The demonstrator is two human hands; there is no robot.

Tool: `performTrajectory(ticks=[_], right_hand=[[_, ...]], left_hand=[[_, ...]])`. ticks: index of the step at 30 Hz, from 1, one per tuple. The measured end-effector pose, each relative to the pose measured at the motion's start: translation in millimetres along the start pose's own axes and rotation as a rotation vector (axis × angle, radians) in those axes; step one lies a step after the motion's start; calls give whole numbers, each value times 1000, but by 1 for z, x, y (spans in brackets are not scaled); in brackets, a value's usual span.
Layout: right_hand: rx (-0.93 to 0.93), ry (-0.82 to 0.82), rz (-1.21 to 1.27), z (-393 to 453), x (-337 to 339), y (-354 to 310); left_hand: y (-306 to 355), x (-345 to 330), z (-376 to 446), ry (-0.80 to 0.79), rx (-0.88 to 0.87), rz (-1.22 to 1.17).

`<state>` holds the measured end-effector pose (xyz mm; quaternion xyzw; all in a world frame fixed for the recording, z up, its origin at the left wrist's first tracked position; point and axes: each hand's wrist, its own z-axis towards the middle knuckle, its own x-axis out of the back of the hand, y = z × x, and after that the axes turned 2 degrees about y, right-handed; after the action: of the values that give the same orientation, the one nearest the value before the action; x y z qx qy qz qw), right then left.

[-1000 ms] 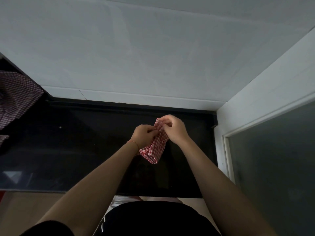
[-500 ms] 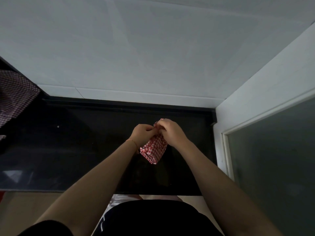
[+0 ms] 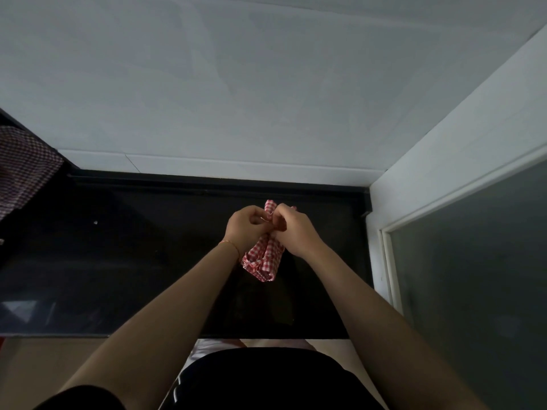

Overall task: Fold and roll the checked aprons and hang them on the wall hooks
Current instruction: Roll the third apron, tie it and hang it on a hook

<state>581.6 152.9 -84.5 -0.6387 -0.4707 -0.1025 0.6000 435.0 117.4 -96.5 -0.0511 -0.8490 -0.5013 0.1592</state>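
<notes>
A red-and-white checked apron (image 3: 264, 258), folded into a compact roll, hangs above the black counter (image 3: 133, 255). My left hand (image 3: 245, 229) and my right hand (image 3: 291, 229) meet at its top end, fingers curled and pinching the cloth. A small piece of the fabric sticks up between the two hands. The roll's lower end hangs free below my wrists. No wall hooks are in view.
A second checked apron (image 3: 23, 170), darker in shade, hangs at the far left edge. White wall (image 3: 266, 84) rises behind the counter. A white-framed glass door (image 3: 473, 276) stands close on the right. My dark shorts fill the bottom.
Both hands have stayed together at the top of the roll with slight finger shifts. A tuft of cloth now shows above them. The roll hangs in the same spot.
</notes>
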Motion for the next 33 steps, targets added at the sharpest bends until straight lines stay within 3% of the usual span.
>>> performTrajectory(ticks=[8,22,28,33], right_hand=[[-27,198,-44,-4,-10,2],[203,230,-290,-14,-20,12],[78,104,-400,-8,-17,2],[-205,-18,-201,-2,-6,-9]], left_hand=[[10,-4,1,11,-15,149],[13,-9,12,-162,28,355],[22,-13,4,-126,-28,539],[21,-16,-2,-43,-132,691]])
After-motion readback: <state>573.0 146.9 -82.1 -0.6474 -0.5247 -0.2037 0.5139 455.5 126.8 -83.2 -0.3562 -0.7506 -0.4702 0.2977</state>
